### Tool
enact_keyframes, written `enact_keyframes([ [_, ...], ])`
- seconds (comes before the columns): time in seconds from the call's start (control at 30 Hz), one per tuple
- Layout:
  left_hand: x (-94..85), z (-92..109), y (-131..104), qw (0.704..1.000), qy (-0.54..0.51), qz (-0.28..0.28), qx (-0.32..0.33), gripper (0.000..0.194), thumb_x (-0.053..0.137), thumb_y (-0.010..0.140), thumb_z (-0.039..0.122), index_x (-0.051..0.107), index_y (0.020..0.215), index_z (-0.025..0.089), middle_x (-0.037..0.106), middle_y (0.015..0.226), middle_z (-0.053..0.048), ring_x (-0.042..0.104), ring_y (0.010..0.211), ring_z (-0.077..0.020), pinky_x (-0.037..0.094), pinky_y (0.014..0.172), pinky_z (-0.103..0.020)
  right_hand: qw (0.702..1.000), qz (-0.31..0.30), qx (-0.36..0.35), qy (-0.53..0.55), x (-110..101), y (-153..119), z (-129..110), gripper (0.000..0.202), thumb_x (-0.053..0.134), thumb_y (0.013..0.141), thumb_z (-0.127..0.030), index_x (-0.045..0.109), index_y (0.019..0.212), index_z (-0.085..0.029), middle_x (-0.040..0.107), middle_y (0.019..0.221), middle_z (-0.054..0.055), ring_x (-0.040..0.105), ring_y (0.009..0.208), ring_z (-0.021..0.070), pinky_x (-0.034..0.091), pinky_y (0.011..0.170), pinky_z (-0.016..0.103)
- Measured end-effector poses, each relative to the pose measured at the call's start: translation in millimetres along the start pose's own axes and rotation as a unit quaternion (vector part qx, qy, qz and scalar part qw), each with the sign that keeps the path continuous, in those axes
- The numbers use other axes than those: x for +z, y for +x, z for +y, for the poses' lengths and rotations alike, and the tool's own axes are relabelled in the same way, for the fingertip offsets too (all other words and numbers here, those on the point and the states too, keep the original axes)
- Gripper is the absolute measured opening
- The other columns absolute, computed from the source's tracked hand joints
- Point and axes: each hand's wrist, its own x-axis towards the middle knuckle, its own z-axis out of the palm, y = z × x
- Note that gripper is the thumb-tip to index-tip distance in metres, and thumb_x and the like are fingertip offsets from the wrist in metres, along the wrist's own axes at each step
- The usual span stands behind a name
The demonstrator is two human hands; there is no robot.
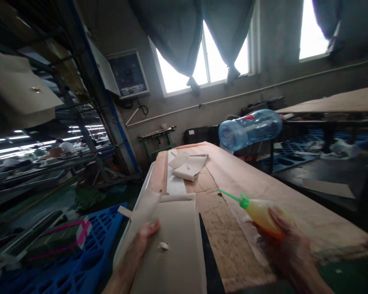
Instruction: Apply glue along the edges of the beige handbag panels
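My right hand (286, 239) is wrapped round a squeeze bottle (257, 210) of yellowish-orange liquid. The bottle lies tilted, its long thin green nozzle pointing left over the table. My left hand (144, 239) grips the left side of a beige sheet-material panel (180, 237), thumb on top and the other fingers hidden under it. A small whitish piece (163, 246) sits on the panel's face. Farther along the table, a smaller folded beige piece (190, 167) also has a small white spot on it.
Worn cardboard covers the worktable (233, 241). A large blue water bottle (250, 128) lies sideways beyond its right edge. On the left floor, a blue plastic pallet (88, 253) carries a bundle with pink strapping (61, 239). Beige pieces (18, 81) hang at upper left.
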Motion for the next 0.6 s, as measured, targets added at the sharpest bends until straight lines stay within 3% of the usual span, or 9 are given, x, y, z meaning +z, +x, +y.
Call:
enact_keyframes([
  [0.07,-4.8,-3.0,0.1,0.999,-0.021,0.017,0.025,0.034,0.067,0.069,0.046,0.065,0.078,0.013,0.068,0.067,-0.005,0.064,0.063,-0.0219,0.051,0.064,-0.031,1.000,-0.003,-0.010,-0.017,-1.0,-3.4,-0.8,0.054,0.074,0.049,-0.042,0.055,0.095,-0.019,0.058,0.075,0.000,0.057,0.053,0.0134,0.041,0.037,0.020],
  [0.13,-4.7,-1.9,-1.5,0.996,-0.024,0.074,0.047,0.025,0.072,0.065,0.039,0.064,0.067,0.016,0.067,0.061,-0.002,0.065,0.067,-0.0209,0.051,0.065,-0.027,0.998,-0.010,-0.026,-0.050,-1.9,-7.7,-3.2,0.062,0.077,0.043,-0.045,0.056,0.095,-0.021,0.058,0.077,-0.001,0.058,0.057,0.0145,0.044,0.041,0.021],
  [0.27,8.7,5.1,-13.6,0.983,-0.033,0.147,0.106,0.014,0.075,0.057,0.025,0.063,0.062,0.021,0.070,0.068,0.001,0.063,0.097,-0.0232,0.051,0.079,-0.026,0.981,-0.029,-0.081,-0.172,1.5,-14.9,-11.8,0.065,0.077,0.044,-0.056,0.059,0.099,-0.026,0.061,0.087,0.000,0.059,0.071,0.0195,0.045,0.045,0.023],
  [0.37,19.4,11.2,-22.9,0.970,-0.042,0.211,0.113,0.019,0.078,0.049,0.020,0.061,0.058,0.024,0.069,0.064,0.003,0.056,0.111,-0.0245,0.050,0.086,-0.026,0.956,-0.053,-0.124,-0.261,11.4,-13.8,-15.6,0.064,0.073,0.047,-0.061,0.061,0.099,-0.025,0.062,0.083,0.002,0.059,0.073,0.0228,0.045,0.047,0.026],
  [0.47,22.5,12.3,-24.2,0.975,-0.064,0.203,0.068,0.025,0.080,0.042,0.020,0.059,0.055,0.024,0.068,0.059,0.002,0.054,0.114,-0.0271,0.050,0.087,-0.029,0.933,-0.093,-0.152,-0.314,24.7,-6.2,-14.7,0.065,0.070,0.054,-0.060,0.058,0.108,-0.025,0.064,0.081,0.003,0.061,0.073,0.0250,0.047,0.052,0.031],
  [0.6,18.2,2.9,-16.2,0.982,-0.087,0.153,0.075,0.016,0.077,0.056,0.030,0.063,0.061,0.022,0.069,0.064,-0.001,0.062,0.099,-0.0272,0.053,0.078,-0.030,0.906,-0.148,-0.188,-0.349,41.3,4.2,-14.6,0.071,0.070,0.060,-0.053,0.049,0.123,-0.029,0.063,0.074,-0.001,0.062,0.067,0.0225,0.048,0.058,0.034],
])
